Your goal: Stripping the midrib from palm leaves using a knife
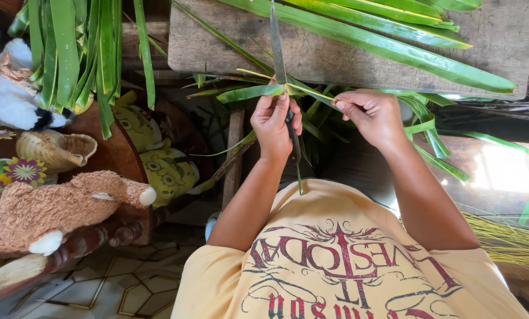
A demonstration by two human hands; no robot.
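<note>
The left hand [274,127] grips a knife [278,50] upright at the wooden board's [335,56] near edge, while the right hand [370,115] pinches a palm leaf [249,93].

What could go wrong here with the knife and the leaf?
The left hand grips a long knife at a green palm leaf, while the right hand pinches the leaf strip close to the blade: a slip might cut those fingers. The leaf hangs off the wooden board's edge, so it may flex.
</note>
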